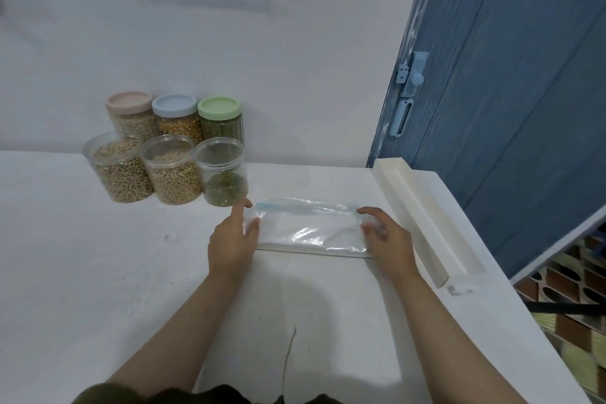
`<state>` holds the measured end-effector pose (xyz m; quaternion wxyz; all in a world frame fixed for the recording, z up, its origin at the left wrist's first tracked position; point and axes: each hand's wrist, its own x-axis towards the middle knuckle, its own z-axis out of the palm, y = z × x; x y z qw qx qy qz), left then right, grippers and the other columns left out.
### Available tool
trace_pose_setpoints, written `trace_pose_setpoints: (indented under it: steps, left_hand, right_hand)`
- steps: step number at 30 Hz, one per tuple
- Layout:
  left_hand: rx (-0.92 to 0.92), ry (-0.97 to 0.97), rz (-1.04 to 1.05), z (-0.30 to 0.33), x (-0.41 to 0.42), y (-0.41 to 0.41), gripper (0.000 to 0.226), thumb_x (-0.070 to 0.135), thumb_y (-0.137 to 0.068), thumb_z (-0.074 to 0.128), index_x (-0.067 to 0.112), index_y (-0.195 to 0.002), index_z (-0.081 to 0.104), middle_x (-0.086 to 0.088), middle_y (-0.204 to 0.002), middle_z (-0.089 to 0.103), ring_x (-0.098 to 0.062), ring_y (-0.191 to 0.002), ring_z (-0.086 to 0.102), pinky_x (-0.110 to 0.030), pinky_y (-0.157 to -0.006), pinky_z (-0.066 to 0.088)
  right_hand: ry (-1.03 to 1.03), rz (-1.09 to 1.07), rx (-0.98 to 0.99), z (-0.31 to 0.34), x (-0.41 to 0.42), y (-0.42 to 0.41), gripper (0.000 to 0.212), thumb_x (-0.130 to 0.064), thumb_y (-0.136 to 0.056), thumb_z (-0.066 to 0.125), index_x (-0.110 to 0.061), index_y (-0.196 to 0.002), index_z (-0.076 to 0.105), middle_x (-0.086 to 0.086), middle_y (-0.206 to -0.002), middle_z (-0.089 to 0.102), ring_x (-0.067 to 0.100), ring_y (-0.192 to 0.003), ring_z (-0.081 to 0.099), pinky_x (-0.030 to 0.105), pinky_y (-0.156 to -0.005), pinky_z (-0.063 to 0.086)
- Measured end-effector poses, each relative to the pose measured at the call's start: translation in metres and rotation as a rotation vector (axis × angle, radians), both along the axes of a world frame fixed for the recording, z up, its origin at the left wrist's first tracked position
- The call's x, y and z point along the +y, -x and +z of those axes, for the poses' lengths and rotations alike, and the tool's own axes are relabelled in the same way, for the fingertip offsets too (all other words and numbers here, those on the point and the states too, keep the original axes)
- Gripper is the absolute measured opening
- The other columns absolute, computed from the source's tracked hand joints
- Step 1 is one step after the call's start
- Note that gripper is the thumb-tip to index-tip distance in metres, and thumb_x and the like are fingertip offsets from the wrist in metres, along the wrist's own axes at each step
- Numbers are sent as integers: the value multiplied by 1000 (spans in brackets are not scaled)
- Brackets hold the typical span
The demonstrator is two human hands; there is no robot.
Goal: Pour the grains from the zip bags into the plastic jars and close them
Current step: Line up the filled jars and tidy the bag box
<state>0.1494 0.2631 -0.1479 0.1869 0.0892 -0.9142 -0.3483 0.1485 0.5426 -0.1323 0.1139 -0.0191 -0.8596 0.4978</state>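
Observation:
An empty clear zip bag (308, 229) with a blue zip strip lies flat on the white table (98, 272). My left hand (233, 239) rests at its left edge, index finger stretched out, thumb on the plastic. My right hand (387, 236) touches its right edge with relaxed fingers. Three lidless jars stand in a front row: tan beans (119, 169), yellow peas (172, 170), and a little green grain (223, 172). Behind them stand three lidded jars with a pink lid (129, 102), a blue lid (173, 105) and a green lid (219, 107).
A long white open box (423, 216) lies along the table's right side, close to my right hand. A blue door (511, 75) with a latch stands behind it. The white wall is right behind the jars.

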Motion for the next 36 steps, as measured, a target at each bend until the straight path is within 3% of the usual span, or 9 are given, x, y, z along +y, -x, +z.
trace_pose_setpoints:
  steps: [3, 7, 11, 15, 18, 23, 28, 31, 36]
  left_hand:
    - [40, 55, -3, -3, 2, -4, 24, 31, -102, 44, 25, -123, 54, 3, -104, 63, -23, -95, 59, -35, -78, 42]
    - [101, 271, 34, -6, 12, -3, 40, 38, -100, 32, 20, -110, 65, -8, -123, 58, -32, -110, 54, -46, -85, 42]
    - [180, 474, -23, -13, 28, -5, 44, 40, -99, 40, 11, -117, 66, -14, -142, 51, -35, -136, 41, -55, -111, 21]
    - [19, 611, -143, -3, 37, 0, 65, 47, -101, 16, 10, -141, 52, -6, -152, 45, -26, -148, 27, -56, -119, 1]
    - [-167, 620, -191, 2, 36, 5, 91, 66, -86, -14, 21, -157, 21, 2, -164, 17, -18, -153, 4, -50, -112, -25]
    - [-292, 576, -226, -5, 32, 12, 106, 77, -71, -25, 26, -158, 8, 4, -166, 7, -16, -153, 2, -49, -120, -10]
    - [-321, 591, -217, -8, 35, 11, 109, 76, -68, -22, 24, -157, 13, 2, -165, 14, -19, -152, 7, -46, -121, -7]
    - [-333, 587, -220, -6, 37, 13, 108, 73, -69, -20, 22, -157, 14, 0, -164, 16, -20, -152, 8, -44, -122, -3]
    - [-300, 503, -211, -12, 36, 12, 102, 77, -76, -12, 21, -157, 15, 0, -164, 16, -21, -152, 8, -42, -123, 7]
  right_hand:
    - [-86, -26, -105, -4, -5, 4, 33, -15, -92, 53, -41, -105, 66, -12, -98, 70, 13, -92, 62, 13, -71, 43]
    - [-152, -25, -187, 2, -4, 9, 41, -16, -94, 50, -40, -125, 61, -14, -108, 61, 12, -95, 53, 20, -78, 38]
    - [-155, -47, -275, 4, 0, 17, 37, -20, -94, 57, -35, -127, 63, -7, -121, 62, 13, -103, 53, 22, -83, 36]
    - [-149, -47, -307, 5, 3, 22, 36, -21, -92, 60, -32, -127, 63, -5, -125, 62, 15, -111, 54, 22, -85, 37]
    - [-195, -37, -315, 5, 5, 26, 35, -22, -93, 60, -30, -127, 62, -3, -125, 63, 16, -109, 54, 23, -85, 36]
    - [-181, -149, -225, -1, 2, 21, 41, -34, -97, 59, -29, -137, 54, 2, -127, 62, 22, -115, 57, 26, -86, 40]
    - [-664, -227, -27, -14, -14, 9, 39, -28, -101, 50, -28, -141, 52, 6, -123, 53, 30, -97, 56, 38, -77, 45]
    - [-757, -139, -59, -6, -10, 12, 35, -34, -103, 45, -29, -134, 61, 3, -139, 47, 29, -118, 45, 41, -90, 38]
    - [-857, -3, -321, 12, -22, 10, 71, -74, -93, 20, -34, -151, 33, -2, -165, 4, 29, -150, 4, 56, -116, 9]
